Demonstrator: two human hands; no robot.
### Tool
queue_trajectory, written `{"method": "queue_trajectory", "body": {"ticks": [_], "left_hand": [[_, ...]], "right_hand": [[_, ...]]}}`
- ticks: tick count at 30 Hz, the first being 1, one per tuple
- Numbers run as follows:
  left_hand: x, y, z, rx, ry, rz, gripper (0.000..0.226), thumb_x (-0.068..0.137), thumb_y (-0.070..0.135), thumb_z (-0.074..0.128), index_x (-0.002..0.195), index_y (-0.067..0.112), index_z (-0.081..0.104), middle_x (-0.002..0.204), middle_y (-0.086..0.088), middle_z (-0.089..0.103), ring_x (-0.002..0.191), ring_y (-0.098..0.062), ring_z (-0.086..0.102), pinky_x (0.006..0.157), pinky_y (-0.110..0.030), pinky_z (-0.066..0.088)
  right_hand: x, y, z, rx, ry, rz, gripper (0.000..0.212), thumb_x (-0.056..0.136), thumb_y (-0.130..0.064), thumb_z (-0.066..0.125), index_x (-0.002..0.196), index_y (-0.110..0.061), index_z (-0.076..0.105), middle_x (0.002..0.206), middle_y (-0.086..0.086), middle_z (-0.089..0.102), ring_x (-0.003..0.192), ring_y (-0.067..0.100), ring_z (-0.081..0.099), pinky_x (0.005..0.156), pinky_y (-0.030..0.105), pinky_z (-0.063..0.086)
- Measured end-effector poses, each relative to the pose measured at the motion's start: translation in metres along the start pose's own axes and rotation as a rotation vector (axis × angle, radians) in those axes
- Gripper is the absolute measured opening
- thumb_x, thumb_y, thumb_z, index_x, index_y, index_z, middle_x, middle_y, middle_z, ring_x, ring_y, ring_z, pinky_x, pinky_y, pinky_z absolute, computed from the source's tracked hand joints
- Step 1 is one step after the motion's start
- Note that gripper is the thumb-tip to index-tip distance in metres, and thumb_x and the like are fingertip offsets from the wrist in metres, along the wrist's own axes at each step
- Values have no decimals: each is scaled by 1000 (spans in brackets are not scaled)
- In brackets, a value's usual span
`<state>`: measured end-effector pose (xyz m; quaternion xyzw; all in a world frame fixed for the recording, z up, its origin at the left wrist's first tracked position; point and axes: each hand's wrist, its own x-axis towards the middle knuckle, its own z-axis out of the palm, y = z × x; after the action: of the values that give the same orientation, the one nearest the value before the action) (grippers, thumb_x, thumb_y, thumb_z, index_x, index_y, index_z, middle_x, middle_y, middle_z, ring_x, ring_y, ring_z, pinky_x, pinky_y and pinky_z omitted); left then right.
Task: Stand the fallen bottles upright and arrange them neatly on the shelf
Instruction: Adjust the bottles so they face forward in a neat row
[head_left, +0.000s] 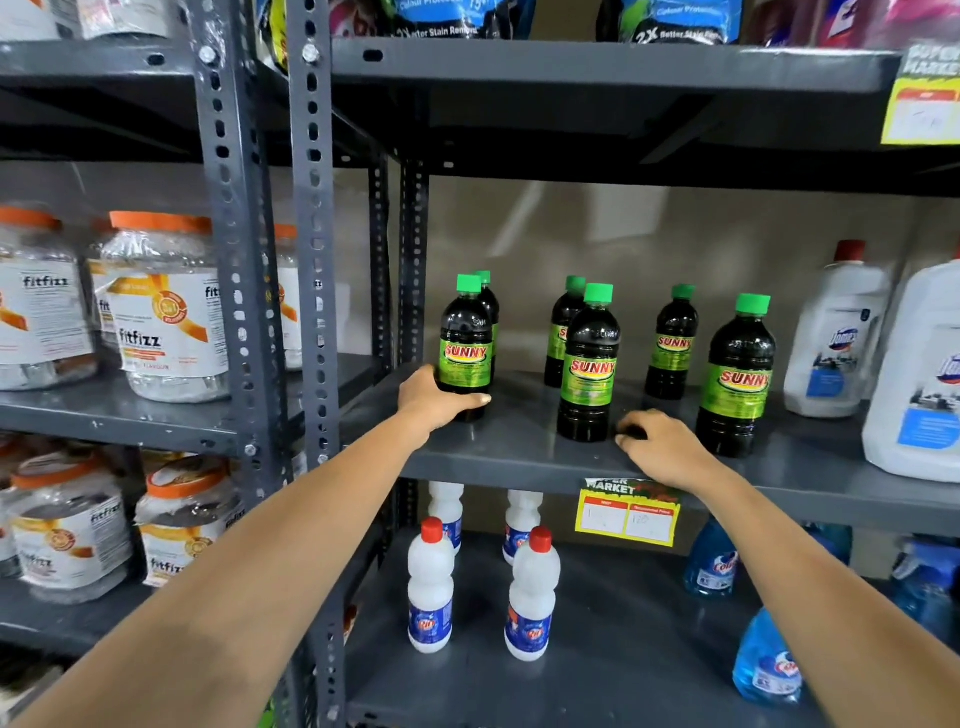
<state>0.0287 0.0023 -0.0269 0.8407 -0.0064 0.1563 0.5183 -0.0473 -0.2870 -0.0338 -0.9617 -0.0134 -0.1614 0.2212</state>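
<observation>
Dark green-capped plastic bottle (466, 343) at 9 o'clock of the grey metal shelf (519, 462) is gripped at its base by the left hand (436, 397) — right hand (660, 441) rested empty, fingers curled, at the edge. Risk: middle bottle (589, 364) toppled if nudged — all six are seen upright.

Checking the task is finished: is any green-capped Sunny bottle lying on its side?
No, all six Sunny bottles stand upright on the shelf.
</observation>
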Motion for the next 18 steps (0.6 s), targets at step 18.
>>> {"method": "queue_trajectory", "body": {"ticks": [18], "left_hand": [[-37, 0, -14, -64, 92, 96, 111, 57, 60, 83, 142, 9, 33, 137, -10, 51, 126, -25, 48, 101, -38, 43]], "right_hand": [[-16, -11, -15, 349, 114, 127, 53, 88, -32, 66, 137, -21, 48, 133, 3, 55, 110, 26, 58, 83, 33, 50]]}}
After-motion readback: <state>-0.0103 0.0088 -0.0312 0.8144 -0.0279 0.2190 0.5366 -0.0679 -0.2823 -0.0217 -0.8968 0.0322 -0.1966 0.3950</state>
